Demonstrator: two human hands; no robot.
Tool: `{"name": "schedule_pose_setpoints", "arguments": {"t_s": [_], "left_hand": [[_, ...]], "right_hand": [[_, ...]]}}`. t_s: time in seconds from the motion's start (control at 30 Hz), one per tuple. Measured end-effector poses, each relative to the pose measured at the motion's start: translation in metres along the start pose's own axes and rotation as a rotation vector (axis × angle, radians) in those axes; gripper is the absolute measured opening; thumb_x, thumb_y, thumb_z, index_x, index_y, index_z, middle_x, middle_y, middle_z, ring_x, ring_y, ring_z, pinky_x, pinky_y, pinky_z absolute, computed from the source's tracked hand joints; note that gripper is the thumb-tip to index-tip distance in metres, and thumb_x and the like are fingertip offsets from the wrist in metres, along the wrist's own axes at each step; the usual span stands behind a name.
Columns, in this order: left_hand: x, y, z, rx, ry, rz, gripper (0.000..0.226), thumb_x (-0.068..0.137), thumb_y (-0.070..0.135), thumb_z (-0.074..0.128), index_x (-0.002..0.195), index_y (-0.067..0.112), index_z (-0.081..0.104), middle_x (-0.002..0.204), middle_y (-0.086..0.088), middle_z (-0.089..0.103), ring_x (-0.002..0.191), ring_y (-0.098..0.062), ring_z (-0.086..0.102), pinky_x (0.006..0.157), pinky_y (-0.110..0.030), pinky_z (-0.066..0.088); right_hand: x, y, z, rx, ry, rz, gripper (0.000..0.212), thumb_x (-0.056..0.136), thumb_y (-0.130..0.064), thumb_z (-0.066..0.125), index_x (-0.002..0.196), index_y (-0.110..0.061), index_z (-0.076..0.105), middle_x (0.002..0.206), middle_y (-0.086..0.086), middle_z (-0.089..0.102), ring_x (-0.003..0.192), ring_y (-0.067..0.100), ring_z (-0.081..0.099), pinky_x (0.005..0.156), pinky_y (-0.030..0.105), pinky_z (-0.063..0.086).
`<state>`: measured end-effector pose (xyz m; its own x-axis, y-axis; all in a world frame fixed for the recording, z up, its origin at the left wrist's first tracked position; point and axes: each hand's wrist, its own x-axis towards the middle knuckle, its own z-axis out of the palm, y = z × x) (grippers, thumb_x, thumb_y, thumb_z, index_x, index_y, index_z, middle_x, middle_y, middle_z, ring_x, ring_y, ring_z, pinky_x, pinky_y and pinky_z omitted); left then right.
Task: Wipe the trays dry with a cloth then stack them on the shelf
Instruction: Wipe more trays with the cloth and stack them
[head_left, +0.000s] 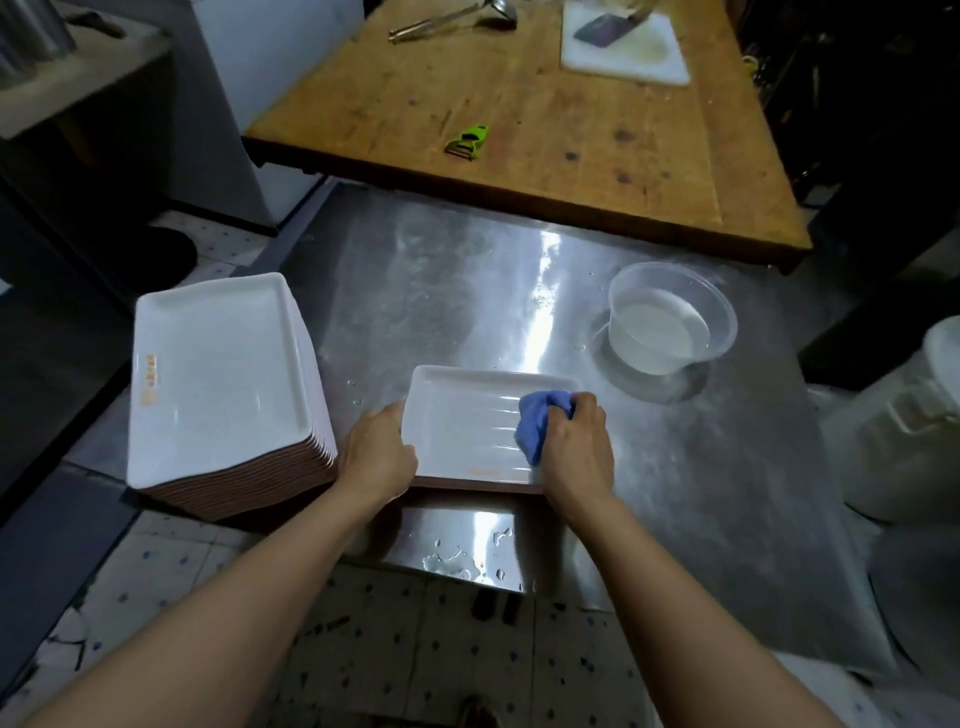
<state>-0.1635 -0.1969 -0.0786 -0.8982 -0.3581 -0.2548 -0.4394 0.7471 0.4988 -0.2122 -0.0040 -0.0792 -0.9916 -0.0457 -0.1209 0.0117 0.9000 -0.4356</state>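
Observation:
A single white rectangular tray with a brown underside lies on the steel table near its front edge. My left hand grips the tray's left rim. My right hand holds a bunched blue cloth pressed on the tray's right inner side. To the left, a tall stack of the same white trays stands at the table's left corner.
A clear plastic bowl of water sits on the table to the right. Behind is a wooden table with a green peeler, a white cutting board and utensils. A white bucket stands at the right. Water drops lie on the table's front edge.

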Motion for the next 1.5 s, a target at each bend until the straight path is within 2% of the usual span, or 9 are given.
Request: {"name": "schedule_pose_setpoints", "arguments": {"t_s": [0.23,0.53,0.83,0.93,1.1,1.17,1.3,1.4,1.5], "left_hand": [[0.002,-0.006,0.002,-0.103,0.005,0.043,0.046,0.074,0.0,0.049,0.115,0.019,0.06,0.096,-0.007,0.054,0.088,-0.026,0.05,0.07,-0.028,0.036],[0.004,-0.013,0.008,-0.183,0.021,0.083,0.056,0.077,0.0,0.054,0.128,0.022,0.054,0.11,-0.008,0.054,0.1,-0.028,0.054,0.086,-0.032,0.045],[0.012,-0.019,0.007,-0.22,0.0,0.084,0.016,0.077,-0.002,0.058,0.09,0.006,0.054,0.082,-0.007,0.045,0.075,-0.029,0.048,0.061,-0.028,0.029],[0.012,-0.023,0.003,-0.414,-0.083,0.068,0.033,0.078,-0.007,0.05,0.103,0.011,0.062,0.077,-0.011,0.051,0.07,-0.027,0.049,0.058,-0.027,0.038],[0.012,-0.023,-0.007,-0.655,-0.269,-0.055,0.057,0.077,-0.012,0.042,0.115,0.027,0.06,0.068,-0.01,0.052,0.054,-0.02,0.049,0.044,-0.024,0.044],[0.012,-0.021,-0.007,-0.627,-0.248,-0.066,0.055,0.078,-0.012,0.042,0.116,0.022,0.061,0.063,-0.006,0.052,0.052,-0.019,0.048,0.048,-0.026,0.044],[0.012,-0.016,-0.001,-0.388,-0.103,-0.005,0.04,0.085,0.003,0.051,0.123,0.015,0.059,0.081,-0.015,0.06,0.075,-0.03,0.057,0.07,-0.034,0.047],[0.009,-0.013,0.002,-0.245,-0.035,0.01,0.046,0.079,0.008,0.059,0.125,0.012,0.057,0.103,-0.019,0.064,0.098,-0.035,0.058,0.083,-0.036,0.047],[0.005,-0.01,0.003,-0.19,-0.02,0.015,0.048,0.078,0.01,0.062,0.125,0.012,0.055,0.108,-0.015,0.063,0.101,-0.033,0.057,0.088,-0.038,0.047]], "right_hand": [[0.023,-0.019,0.011,0.09,0.02,0.035,0.031,0.093,-0.008,0.038,0.123,-0.002,0.046,0.125,0.021,0.037,0.112,0.037,0.041,0.089,0.04,0.037],[0.014,-0.068,0.04,0.063,-0.128,-0.328,0.043,0.093,-0.021,0.047,0.135,-0.014,0.047,0.13,0.013,0.037,0.119,0.027,0.038,0.1,0.033,0.035],[0.02,-0.074,0.04,0.168,-0.329,-0.432,0.04,0.089,-0.005,0.049,0.128,-0.012,0.056,0.121,0.015,0.043,0.113,0.029,0.042,0.097,0.024,0.035],[0.008,-0.069,0.034,0.141,-0.39,-0.464,0.039,0.084,-0.001,0.05,0.118,-0.012,0.064,0.119,0.016,0.047,0.111,0.032,0.044,0.098,0.037,0.038],[-0.01,-0.06,0.027,-0.021,-0.442,-0.498,0.045,0.084,-0.003,0.047,0.12,-0.024,0.064,0.13,0.009,0.047,0.113,0.03,0.041,0.1,0.031,0.03],[-0.018,-0.057,0.027,-0.065,-0.431,-0.515,0.042,0.088,-0.013,0.048,0.126,-0.028,0.058,0.133,0.004,0.044,0.113,0.027,0.038,0.101,0.03,0.026],[-0.031,-0.047,0.026,-0.111,-0.368,-0.559,0.043,0.091,-0.021,0.05,0.133,-0.03,0.048,0.136,0.0,0.04,0.115,0.024,0.035,0.1,0.033,0.028],[-0.036,-0.029,0.018,-0.08,-0.272,-0.495,0.042,0.085,-0.013,0.052,0.125,-0.025,0.056,0.127,0.001,0.047,0.108,0.026,0.041,0.093,0.034,0.03],[-0.037,0.0,0.007,-0.074,-0.187,-0.385,0.033,0.082,-0.012,0.048,0.111,-0.018,0.062,0.117,0.004,0.052,0.104,0.025,0.047,0.09,0.032,0.026]]}}
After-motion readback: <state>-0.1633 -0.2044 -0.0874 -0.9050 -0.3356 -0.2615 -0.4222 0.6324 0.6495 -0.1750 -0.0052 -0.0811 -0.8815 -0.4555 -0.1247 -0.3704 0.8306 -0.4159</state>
